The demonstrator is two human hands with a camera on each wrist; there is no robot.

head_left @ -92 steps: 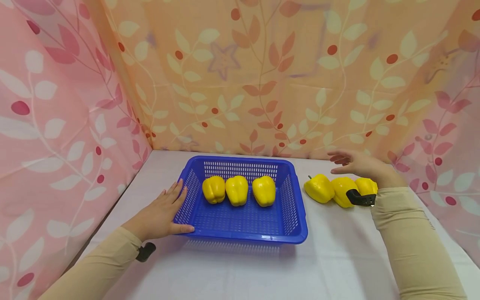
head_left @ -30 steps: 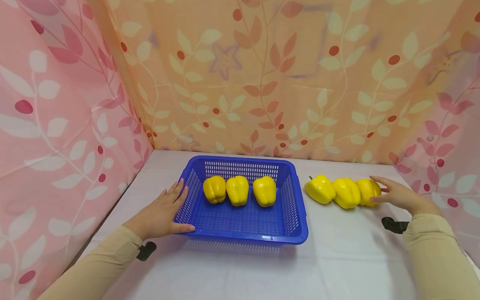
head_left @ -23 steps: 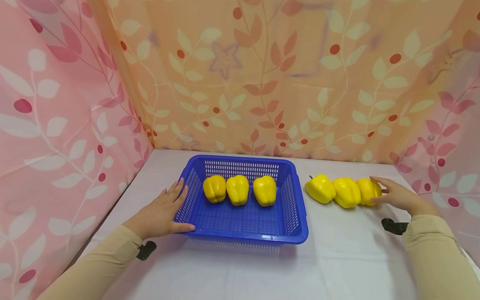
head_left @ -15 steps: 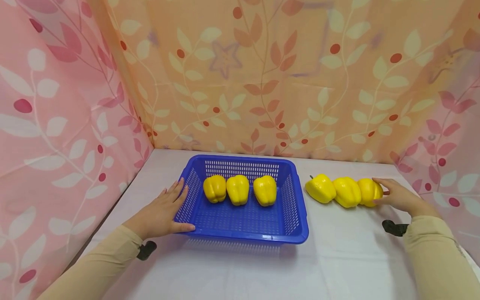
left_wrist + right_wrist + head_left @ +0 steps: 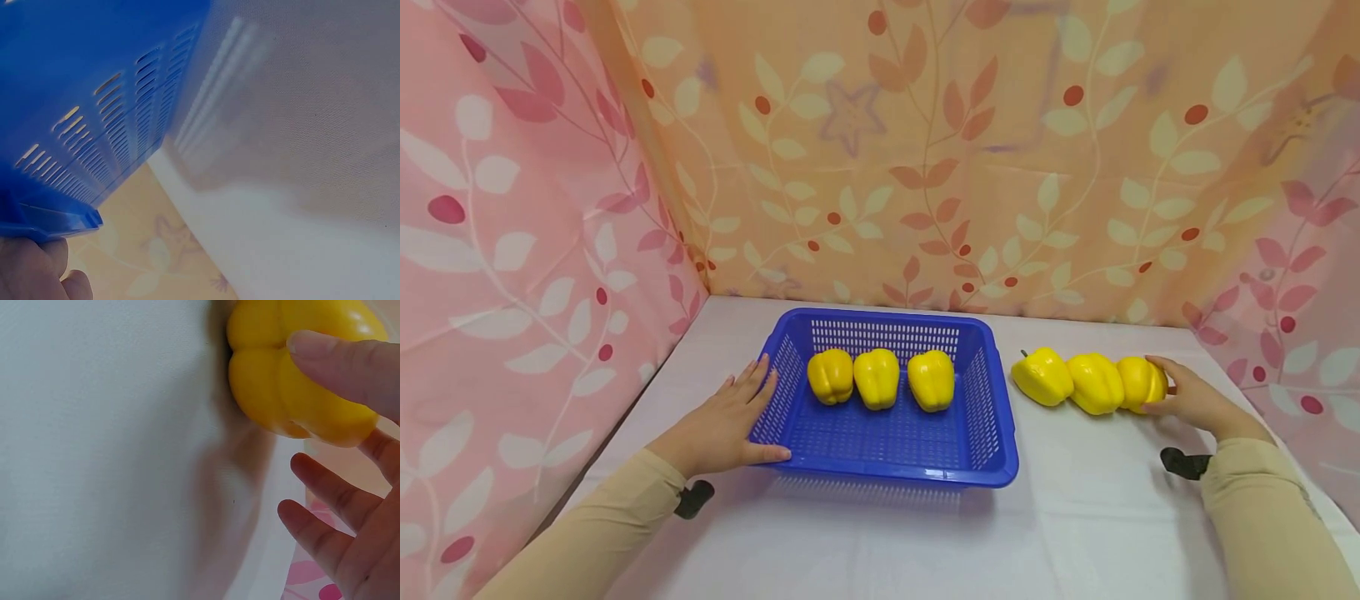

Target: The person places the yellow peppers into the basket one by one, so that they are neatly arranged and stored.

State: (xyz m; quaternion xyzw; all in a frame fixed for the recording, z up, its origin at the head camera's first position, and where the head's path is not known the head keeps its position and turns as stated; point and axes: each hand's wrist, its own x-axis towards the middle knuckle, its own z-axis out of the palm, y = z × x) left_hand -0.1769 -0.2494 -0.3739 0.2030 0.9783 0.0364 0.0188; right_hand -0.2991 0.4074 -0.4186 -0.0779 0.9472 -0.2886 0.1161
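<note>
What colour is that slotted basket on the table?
The slotted plastic basket is deep blue, best seen in the head view.

White-covered table (image 5: pixel 1090 517), blue slotted basket (image 5: pixel 895 474), three yellow peppers (image 5: pixel 1095 383) in a row beside it

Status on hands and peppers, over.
Left hand on blue basket. Right hand pinching rightmost yellow bell pepper. Three peppers inside basket. Two peppers between, possibly obstructing.
</note>
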